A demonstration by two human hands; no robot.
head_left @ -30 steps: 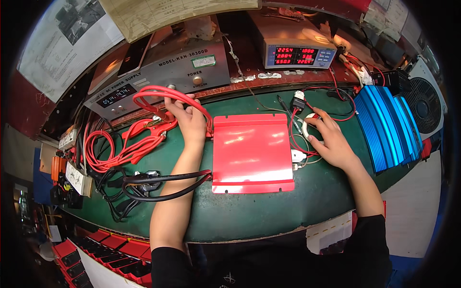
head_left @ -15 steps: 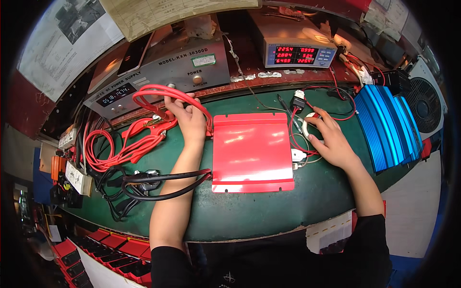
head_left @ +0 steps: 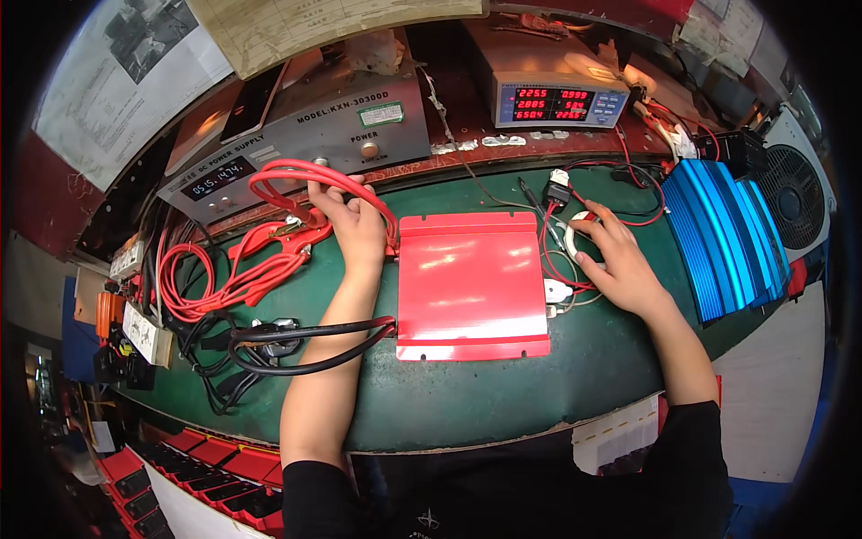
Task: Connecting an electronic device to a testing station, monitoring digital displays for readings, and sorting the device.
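A flat red metal case (head_left: 471,287) lies on the green bench top between my hands. Two thick red cables (head_left: 310,171) loop from its upper left side, and two black cables (head_left: 296,334) leave lower down, crossing over my left forearm. My left hand (head_left: 355,220) reaches through the red loop to the front of a grey power supply (head_left: 296,135). Its fingers are curled; the cable and power supply hide what the fingertips grip. My right hand (head_left: 620,260) is closed around a white curved, ring-like piece (head_left: 572,238) to the right of the case, beside thin wires and a black plug (head_left: 558,190).
A meter with red digits (head_left: 561,105) stands at the back. Blue finned cases (head_left: 723,238) and a fan (head_left: 795,184) are on the right. Red clamps (head_left: 278,256) and coiled red cable lie at the left. Red-and-black units (head_left: 215,472) sit below the bench edge.
Digits on the power supply display and on the meter have changed slightly. Both hands and the red case stay in the same places.
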